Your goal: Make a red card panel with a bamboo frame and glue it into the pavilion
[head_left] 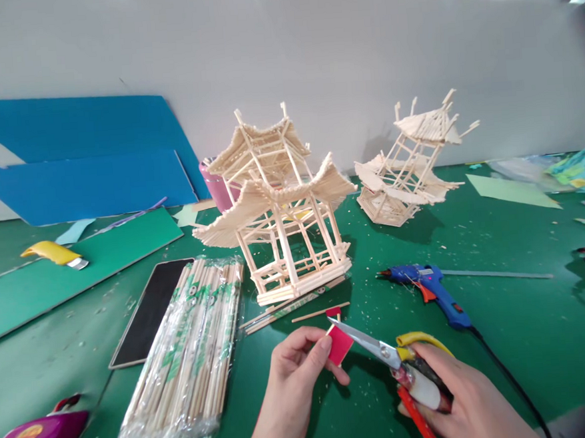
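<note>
My left hand [290, 391] pinches a small red paper square [339, 345] between thumb and fingers. My right hand [464, 400] grips scissors [382, 351] with yellow and red handles; their blades are open against the red square's upper edge. Just beyond lie a thin wooden stick [320, 312] with a small red scrap at its end, and a two-tiered pavilion model [278, 213] built of wooden sticks.
A bag of wrapped chopsticks [192, 356] and a dark phone [151, 310] lie at left. A blue glue gun [430, 288] with its cord lies at right. A second, tilted stick model [409, 161] stands behind. Blue boards [77, 154] lean on the wall; a yellow cutter [54, 254] lies far left.
</note>
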The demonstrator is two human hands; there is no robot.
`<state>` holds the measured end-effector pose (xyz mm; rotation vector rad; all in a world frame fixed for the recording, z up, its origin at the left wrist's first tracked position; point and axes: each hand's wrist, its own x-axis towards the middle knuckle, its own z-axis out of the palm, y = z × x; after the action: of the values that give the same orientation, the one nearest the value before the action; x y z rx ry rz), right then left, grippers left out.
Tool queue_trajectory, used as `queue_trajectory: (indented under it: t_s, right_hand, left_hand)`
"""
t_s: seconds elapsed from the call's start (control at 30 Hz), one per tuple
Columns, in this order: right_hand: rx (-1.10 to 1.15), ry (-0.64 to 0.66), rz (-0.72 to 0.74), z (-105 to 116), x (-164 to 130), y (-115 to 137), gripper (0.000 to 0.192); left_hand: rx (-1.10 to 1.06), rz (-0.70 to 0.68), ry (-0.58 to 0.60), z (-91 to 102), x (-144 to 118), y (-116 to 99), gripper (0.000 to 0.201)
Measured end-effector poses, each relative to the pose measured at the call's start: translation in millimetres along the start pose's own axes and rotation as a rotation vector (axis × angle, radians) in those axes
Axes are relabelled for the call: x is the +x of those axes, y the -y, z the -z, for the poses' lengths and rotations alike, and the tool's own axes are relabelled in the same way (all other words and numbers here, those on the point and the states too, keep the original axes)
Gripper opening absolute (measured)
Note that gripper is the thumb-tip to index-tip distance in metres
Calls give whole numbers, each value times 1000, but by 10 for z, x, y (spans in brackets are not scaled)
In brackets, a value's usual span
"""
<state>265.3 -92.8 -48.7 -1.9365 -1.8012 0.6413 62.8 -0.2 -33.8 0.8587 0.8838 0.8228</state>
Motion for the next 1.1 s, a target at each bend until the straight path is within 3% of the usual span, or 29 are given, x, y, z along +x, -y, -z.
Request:
queue_trajectory:
  t_s: [0.2,0.4,0.6,0.77,0.97,1.1]
  right_hand:
    - [96,12,-86,25,4,-44,32]
    - [-222,-151,-116,57,28,-272,36]
    - [-415,-207,-87,168,21,-365,41]
    - [-373,-249,35,223,120,-101,26]
    - [-306,-73,183,4,549,428,16]
    - [-354,-4,198,-163,765,609,14]
  left_hand:
    - [11,7,0,4,9,-7,18]
    - [-44,31,-31,-9,17,-22,17]
    - [-130,20,-84,28,42,-25,16]
    - [-194,-18,-131,60,91,-28,12]
    - [-229,-62,-176,92,-43,-170,9]
    - [-201,-79,-216,158,-154,-285,9]
